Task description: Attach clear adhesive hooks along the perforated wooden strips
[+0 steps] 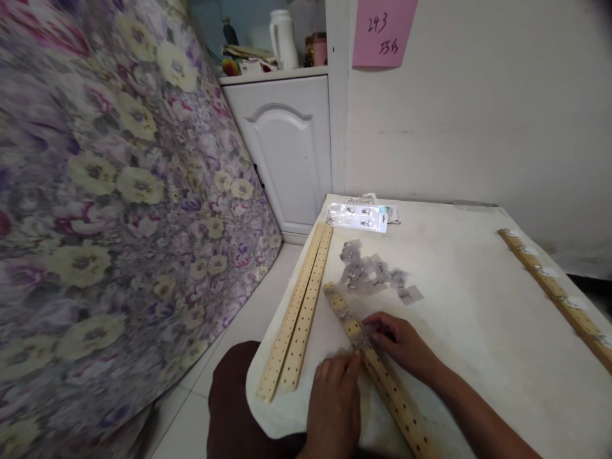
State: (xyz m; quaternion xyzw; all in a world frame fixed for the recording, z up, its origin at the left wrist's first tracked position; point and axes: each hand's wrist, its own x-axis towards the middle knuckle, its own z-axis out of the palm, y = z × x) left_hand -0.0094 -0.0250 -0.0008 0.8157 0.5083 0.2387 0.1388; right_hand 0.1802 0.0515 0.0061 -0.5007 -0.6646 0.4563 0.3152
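Observation:
A pale yellow strip with rows of holes [386, 377] lies slanted on the table between my hands. Near its far end, clear square adhesive hooks [344, 313] sit on top. My left hand [335, 396] is closed at the strip's left side, its thumb touching the strip beside a hook [360, 342]. On the right edge, the bent fingers of my right hand [400, 344] close in at the same spot; their tips are partly hidden. Several loose clear hooks [363, 273] lie in a pile beyond the strip.
Two more perforated strips [303, 319] lie side by side at the left table edge. A hook package [356, 217] rests at the back. Another strip [549, 287] bearing several hooks lies far right. A floral curtain [143, 191] hangs left; the wall [454, 127] stands behind the table.

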